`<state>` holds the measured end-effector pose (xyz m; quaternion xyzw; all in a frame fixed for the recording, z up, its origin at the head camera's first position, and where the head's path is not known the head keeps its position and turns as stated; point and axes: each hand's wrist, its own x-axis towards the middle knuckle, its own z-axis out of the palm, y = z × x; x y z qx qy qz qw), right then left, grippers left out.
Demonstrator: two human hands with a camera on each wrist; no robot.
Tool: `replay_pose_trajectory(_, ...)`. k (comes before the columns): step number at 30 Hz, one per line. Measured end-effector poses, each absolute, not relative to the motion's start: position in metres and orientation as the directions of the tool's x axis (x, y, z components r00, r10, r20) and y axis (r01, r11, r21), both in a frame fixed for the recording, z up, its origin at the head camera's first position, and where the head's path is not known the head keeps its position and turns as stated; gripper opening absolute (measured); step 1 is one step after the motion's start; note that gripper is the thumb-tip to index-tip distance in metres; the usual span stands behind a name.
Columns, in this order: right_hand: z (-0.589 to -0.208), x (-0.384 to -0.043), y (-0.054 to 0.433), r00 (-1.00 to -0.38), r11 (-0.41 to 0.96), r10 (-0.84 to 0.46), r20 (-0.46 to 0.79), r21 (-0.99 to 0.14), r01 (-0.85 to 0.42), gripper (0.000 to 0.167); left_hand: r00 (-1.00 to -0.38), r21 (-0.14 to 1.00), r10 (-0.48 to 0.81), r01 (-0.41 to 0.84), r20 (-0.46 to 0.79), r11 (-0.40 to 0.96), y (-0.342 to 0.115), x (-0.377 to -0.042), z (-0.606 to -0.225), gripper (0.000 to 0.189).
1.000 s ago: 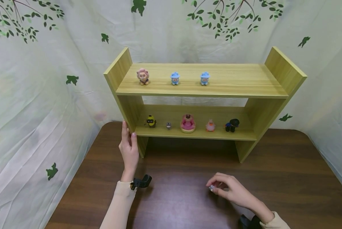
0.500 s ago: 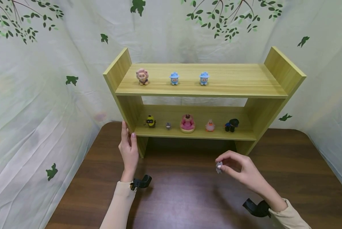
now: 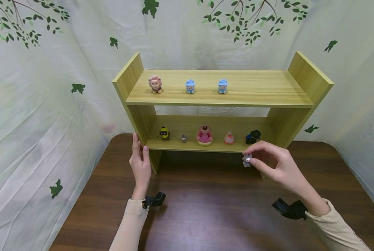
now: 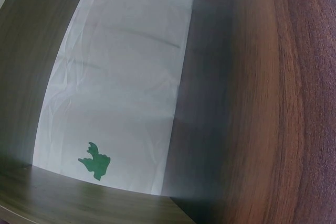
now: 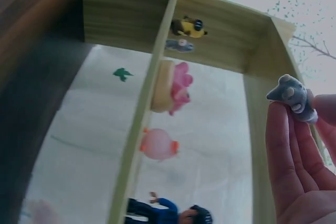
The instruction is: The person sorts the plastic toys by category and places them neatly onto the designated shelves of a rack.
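Note:
My right hand [image 3: 281, 165] pinches a small grey animal figurine [image 3: 247, 161] between thumb and fingers. It is in front of the lower board's right end, partly covering a figure in blue with a black cap [image 3: 255, 136]. The right wrist view shows the figurine's [image 5: 292, 98] pointed snout and round ears. Straight fingers of my left hand [image 3: 140, 167] lie along the left side panel of the wooden shelf [image 3: 262, 83], the thumb at its front edge. The left wrist view does not show that hand.
On the lower board stand a yellow-black figure [image 3: 164, 133], a tiny grey figure [image 3: 183, 138], a pink bear [image 3: 204, 136] and a pink duck [image 3: 229, 138]. Up top are a pink-haired figure [image 3: 155, 84] and two blue-hatted figures [image 3: 190, 86]. A leaf-printed cloth [image 3: 90, 69] hangs behind the brown table [image 3: 187, 216].
My right hand has lifted the grey figurine from low over the table, moving forward and slightly right to the lower board's front. My left hand has stayed on the side panel.

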<state>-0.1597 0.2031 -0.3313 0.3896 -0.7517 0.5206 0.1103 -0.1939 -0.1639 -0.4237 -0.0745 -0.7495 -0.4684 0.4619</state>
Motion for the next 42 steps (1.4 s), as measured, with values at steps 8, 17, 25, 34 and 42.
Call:
replay_pose_trajectory(8,-0.308,-0.166,0.199,-0.626,0.072,-0.444,0.642,-0.671,-0.738,0.03,-0.559,0.634,-0.329,0.534,0.761,0.56,-0.172,-0.206,-0.442,0.061)
replay_pose_trajectory(17,-0.273,-0.173,0.206,-0.646,-0.017,-0.328,0.69,-0.688,-0.726,0.023,-0.575,0.649,-0.33,0.531,0.749,0.545,-0.18,-0.213,-0.454,0.061)
replay_pose_trajectory(25,-0.247,-0.183,0.206,-0.664,-0.074,-0.228,0.712,-0.693,-0.717,0.022,-0.59,0.666,-0.339,0.522,0.733,0.533,-0.181,-0.214,-0.455,0.056)
replay_pose_trajectory(34,-0.228,-0.201,0.208,-0.69,-0.066,-0.142,0.709,-0.703,-0.708,0.021,-0.591,0.666,-0.337,0.52,0.732,0.534,-0.182,-0.214,-0.456,0.056)
replay_pose_trajectory(42,-0.218,-0.219,0.211,-0.738,0.156,-0.12,0.664,-0.721,-0.675,0.02,-0.588,0.662,-0.333,0.529,0.737,0.53,-0.181,-0.214,-0.455,0.057)
